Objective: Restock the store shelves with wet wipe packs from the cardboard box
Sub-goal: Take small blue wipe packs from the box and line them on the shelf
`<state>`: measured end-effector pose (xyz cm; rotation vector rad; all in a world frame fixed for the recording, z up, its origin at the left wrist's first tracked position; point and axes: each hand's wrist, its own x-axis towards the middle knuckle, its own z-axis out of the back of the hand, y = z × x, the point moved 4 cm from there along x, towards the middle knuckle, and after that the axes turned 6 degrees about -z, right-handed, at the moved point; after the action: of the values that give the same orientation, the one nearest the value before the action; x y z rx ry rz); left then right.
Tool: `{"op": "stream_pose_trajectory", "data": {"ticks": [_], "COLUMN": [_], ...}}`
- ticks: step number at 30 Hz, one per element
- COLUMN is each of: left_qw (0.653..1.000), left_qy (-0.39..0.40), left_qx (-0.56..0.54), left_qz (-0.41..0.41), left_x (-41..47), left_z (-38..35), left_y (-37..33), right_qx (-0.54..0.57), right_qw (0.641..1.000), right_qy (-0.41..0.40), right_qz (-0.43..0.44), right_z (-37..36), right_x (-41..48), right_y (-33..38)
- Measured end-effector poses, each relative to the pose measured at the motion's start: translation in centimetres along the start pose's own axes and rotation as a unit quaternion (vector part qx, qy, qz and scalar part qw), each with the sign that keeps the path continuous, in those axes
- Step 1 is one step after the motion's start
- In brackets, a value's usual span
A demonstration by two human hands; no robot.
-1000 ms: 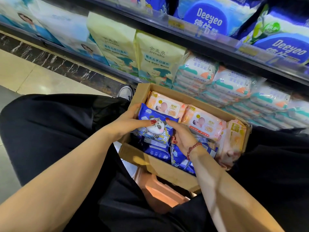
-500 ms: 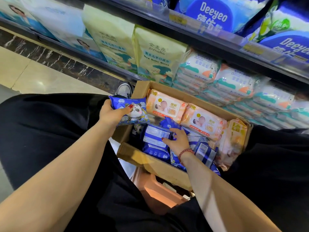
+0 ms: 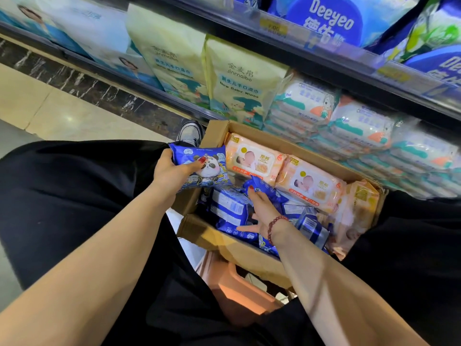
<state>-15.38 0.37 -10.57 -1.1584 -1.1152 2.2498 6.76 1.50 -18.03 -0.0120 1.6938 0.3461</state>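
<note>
- Store aisle: beige tiled floor (image 3: 62,116) with a dark marbled strip at the foot of the dark metal shelving (image 3: 331,63), which carries price tags along its rail.
- Left hand (image 3: 174,171): grip closed on a blue panda-print wet wipe pack (image 3: 202,168), thumb on the printed face and fingers wrapped round its left end. The pack is held flat, above the left wall of the brown cardboard box (image 3: 214,236).
- Right hand (image 3: 262,211): inside the box, just right of and below the held pack. Fingers are spread wide and lie on loose dark blue wet wipe packs (image 3: 229,208); one fingertip touches a raised blue pack corner. No pack is gripped. A red bead bracelet (image 3: 274,226) sits on the wrist.
- Beyond the right hand, along the far side of the box, lie two peach baby-print wet wipe packs (image 3: 254,158) side by side; a third peach pack (image 3: 359,211) stands on edge at the right end.
- Past the box, the lower shelf holds pale yellow "jinmaibo" baby wipe bags (image 3: 239,78) and stacked white-and-teal wipe bundles (image 3: 361,123).
- Upper shelf: blue "Deeyeo" bags (image 3: 331,18).
- Left of the held pack: black trouser fabric (image 3: 87,186) and a grey shoe (image 3: 190,133).
- Below the box: an orange plastic stool (image 3: 239,290), partly hidden.
</note>
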Motion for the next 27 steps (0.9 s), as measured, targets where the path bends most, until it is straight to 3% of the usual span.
{"op": "stream_pose_trajectory", "data": {"ticks": [6, 10, 22, 27], "left_qw": [1.000, 1.000, 1.000, 0.999], "left_qy": [0.000, 0.002, 0.002, 0.010], "left_qx": [-0.011, -0.015, -0.019, -0.048], "left_qz": [-0.003, -0.008, -0.008, -0.022], "left_x": [0.1, 0.1, 0.1, -0.5], "left_z": [0.1, 0.1, 0.2, -0.3], "left_y": [0.0, 0.2, 0.4, -0.7], "right_qx": [0.060, 0.072, -0.196, -0.153], "right_qw": [0.998, 0.995, 0.980, 0.985], "right_qy": [-0.022, 0.010, 0.004, 0.017], "right_qz": [-0.030, -0.068, 0.014, 0.073], "right_z": [-1.2, -1.8, -1.9, -1.1], "right_x": [0.5, 0.1, 0.7, -0.7], "right_y": [-0.5, -1.0, -2.2, -1.9]}}
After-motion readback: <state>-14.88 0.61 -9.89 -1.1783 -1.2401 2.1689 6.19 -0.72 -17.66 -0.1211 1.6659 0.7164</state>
